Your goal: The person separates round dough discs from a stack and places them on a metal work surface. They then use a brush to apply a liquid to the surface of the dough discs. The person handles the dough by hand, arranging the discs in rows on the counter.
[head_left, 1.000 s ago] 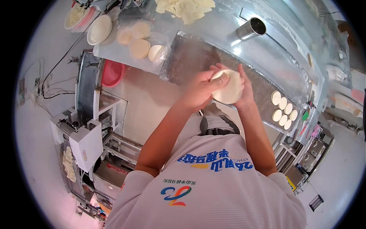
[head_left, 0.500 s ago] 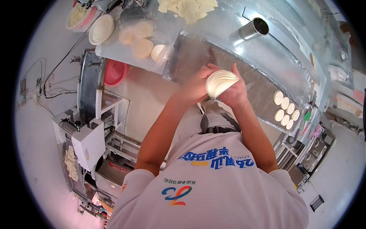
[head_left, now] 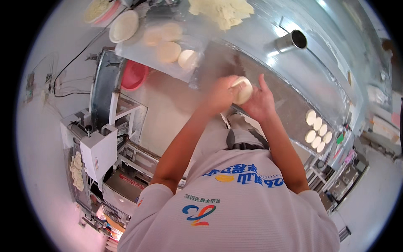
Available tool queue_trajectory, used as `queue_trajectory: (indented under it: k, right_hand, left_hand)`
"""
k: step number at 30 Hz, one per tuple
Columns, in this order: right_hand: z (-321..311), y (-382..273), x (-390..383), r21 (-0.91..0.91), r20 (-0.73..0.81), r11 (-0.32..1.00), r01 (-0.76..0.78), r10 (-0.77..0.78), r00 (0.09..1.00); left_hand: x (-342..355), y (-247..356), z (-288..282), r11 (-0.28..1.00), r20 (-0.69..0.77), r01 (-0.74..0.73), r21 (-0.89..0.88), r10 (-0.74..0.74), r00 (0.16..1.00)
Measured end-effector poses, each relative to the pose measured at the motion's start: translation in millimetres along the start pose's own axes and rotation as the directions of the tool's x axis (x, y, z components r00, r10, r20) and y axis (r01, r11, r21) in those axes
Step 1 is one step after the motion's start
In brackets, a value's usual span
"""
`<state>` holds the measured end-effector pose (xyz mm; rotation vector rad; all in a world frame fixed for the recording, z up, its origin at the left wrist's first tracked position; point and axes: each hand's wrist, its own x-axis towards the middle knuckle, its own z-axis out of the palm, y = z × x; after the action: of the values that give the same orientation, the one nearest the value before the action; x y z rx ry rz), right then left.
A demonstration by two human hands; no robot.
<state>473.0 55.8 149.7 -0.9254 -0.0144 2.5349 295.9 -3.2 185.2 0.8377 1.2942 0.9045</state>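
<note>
A thick stack of pale, round dough wrappers is held upright over the near edge of a dark metal tray. My left hand grips it from the left, fingers closed over its upper rim; motion blurs that hand. My right hand lies open against the stack's right side, thumb pointing up and palm turned inward, other fingers partly hidden behind the dough. Several small stacks of pale dough rounds stand at the tray's right end.
A steel cylinder lies tilted on the metal worktop, behind the tray. Thin dough pieces are heaped at the far edge. Plastic-covered dough rounds and a white bowl sit far left. A red basin is lower left.
The dough stack, fanned into layered edges before, now shows a flatter round face. My left hand has shifted onto its upper rim, and my right palm has turned inward beside it.
</note>
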Motion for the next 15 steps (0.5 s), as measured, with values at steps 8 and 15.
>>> queue_trajectory:
  k: [8,15]
  right_hand:
    - [36.4,2.2,29.4,-0.467,0.181,0.883,0.053,0.036,0.983]
    - [114.6,2.2,138.8,-0.859,0.178,0.480,0.177,-0.043,0.983]
  left_hand:
    - [-27.9,-21.5,-41.2,0.993,-0.432,-0.066,-0.095,0.019,0.902]
    - [0.5,-23.4,-104.5,0.955,-0.780,-0.256,-0.151,0.044,0.625]
